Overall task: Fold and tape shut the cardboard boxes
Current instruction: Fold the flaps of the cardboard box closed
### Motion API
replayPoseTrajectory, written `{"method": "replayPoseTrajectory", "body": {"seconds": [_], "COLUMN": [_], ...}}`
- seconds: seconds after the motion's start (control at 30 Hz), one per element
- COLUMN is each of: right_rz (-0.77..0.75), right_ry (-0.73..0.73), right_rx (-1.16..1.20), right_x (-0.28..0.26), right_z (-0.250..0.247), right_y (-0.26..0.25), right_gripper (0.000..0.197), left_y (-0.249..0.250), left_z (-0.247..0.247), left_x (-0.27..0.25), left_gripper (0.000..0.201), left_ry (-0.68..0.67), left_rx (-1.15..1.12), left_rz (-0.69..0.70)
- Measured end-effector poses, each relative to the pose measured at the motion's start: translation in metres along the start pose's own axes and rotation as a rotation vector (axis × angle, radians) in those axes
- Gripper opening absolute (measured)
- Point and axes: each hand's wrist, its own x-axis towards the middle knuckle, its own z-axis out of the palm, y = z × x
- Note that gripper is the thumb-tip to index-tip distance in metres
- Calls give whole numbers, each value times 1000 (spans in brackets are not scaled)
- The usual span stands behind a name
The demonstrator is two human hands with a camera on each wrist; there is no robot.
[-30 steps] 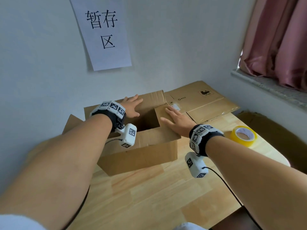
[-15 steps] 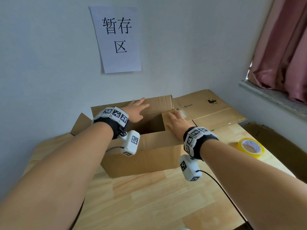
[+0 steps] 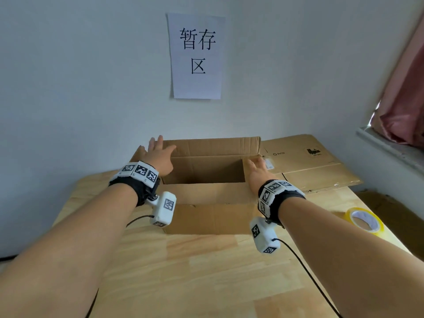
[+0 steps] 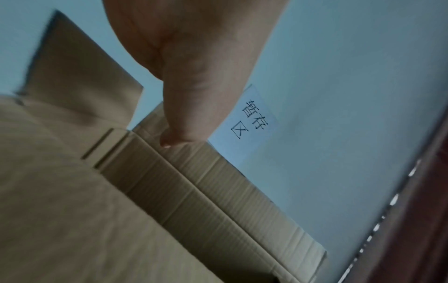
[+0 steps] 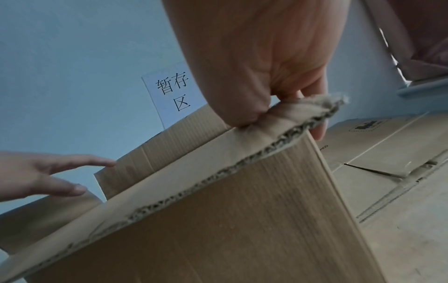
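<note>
An open brown cardboard box stands on the wooden table, with its back flap upright. My left hand hovers at the box's back left corner with its fingers straight and spread. In the left wrist view its thumb points at the back flap's edge. My right hand holds the right side flap: the thumb presses the flap's torn edge and a fingertip curls past its corner. A yellow tape roll lies to the right.
Flattened cardboard lies at the table's back right, against the wall. A paper sign hangs on the wall above the box. A window sill and a pink curtain are at the right. Bare tabletop lies in front of the box.
Both hands have reached further toward the back of the box. The left hand has spread its fingers by the back flap. My view has swung so the box sits centred.
</note>
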Motion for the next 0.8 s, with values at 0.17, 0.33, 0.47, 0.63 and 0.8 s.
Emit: {"method": "replayPoseTrajectory", "body": {"seconds": [0.17, 0.33, 0.47, 0.63, 0.8], "right_rz": [-28, -32, -25, -44, -42], "right_ry": [36, 56, 38, 60, 50], "right_rx": [53, 61, 63, 90, 134], "right_x": [-2, -7, -8, -10, -7], "right_z": [5, 7, 8, 6, 10], "right_y": [8, 8, 10, 12, 14], "right_gripper": [72, 73, 76, 74, 74], "left_y": [-26, -25, -10, -1, 6], "left_z": [12, 19, 34, 44, 42], "left_x": [-17, -31, -35, -39, -49], "left_gripper": [67, 60, 60, 63, 107], "left_ry": [75, 169, 147, -124, -457], "left_rx": [-72, -190, -270, -60, 122], "left_rz": [-223, -145, 11, 40, 157]}}
